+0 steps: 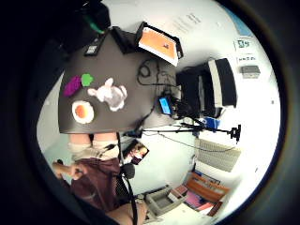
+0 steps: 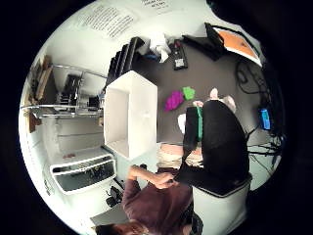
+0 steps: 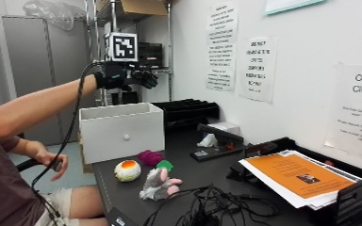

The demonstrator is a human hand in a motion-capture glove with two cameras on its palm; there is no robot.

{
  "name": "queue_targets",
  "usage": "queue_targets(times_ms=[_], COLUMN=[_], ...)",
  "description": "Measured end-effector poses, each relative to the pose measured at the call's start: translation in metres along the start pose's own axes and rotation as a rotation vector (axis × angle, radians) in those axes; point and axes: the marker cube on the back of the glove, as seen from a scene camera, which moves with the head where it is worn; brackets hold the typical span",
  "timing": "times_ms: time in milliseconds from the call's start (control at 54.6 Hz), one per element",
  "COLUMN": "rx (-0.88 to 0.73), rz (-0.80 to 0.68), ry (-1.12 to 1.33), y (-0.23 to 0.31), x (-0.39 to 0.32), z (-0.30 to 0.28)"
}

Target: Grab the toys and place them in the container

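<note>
In the outside view my gloved right hand point(image 3: 127, 75) is raised high in the air, above the far rim of the white box container point(image 3: 121, 132). Its fingers hang relaxed and hold nothing. Four toys lie on the dark table point(image 3: 193, 172) in front of the container: a white ball with an orange spot point(image 3: 127, 170), a purple fuzzy toy point(image 3: 150, 157), a small green toy point(image 3: 164, 165) and a grey-white plush bunny point(image 3: 159, 184). The palm views look down from far above on the container point(image 2: 129, 115), purple toy point(image 1: 72, 86), green toy point(image 1: 87, 79), bunny point(image 1: 110, 93) and ball point(image 1: 83, 112).
A black paper tray with an orange sheet point(image 3: 294, 179) stands at the table's right end, with a tangle of cables point(image 3: 212, 207) in front of it. Black file trays point(image 3: 184, 113) and a black device point(image 3: 215, 146) sit along the wall. The person's bare left hand point(image 3: 52, 162) stays beside the chair.
</note>
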Motion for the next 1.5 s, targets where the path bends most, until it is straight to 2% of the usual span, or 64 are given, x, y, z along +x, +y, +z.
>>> queue_targets(times_ms=[220,385,531,751,879,1007,1136,1282,1502], rx=[-0.03,-0.044,-0.118,-0.239,-0.344,-0.434,-0.405,-0.277,-0.001], rz=[-0.032,-0.011,-0.02,-0.08,-0.002,0.062,0.104,0.069,0.031], ry=[-0.044,0.029,0.055,0.056,-0.048,-0.022,0.056,0.136,0.018], y=[-0.01,-0.033,-0.053,-0.073,-0.083,-0.085,-0.091,-0.095,-0.094], x=[0.004,0.017,0.023,0.031,0.02,0.032,0.037,0.042,0.04], z=[-0.002,0.028,0.077,0.184,0.252,0.308,0.331,0.341,0.343])
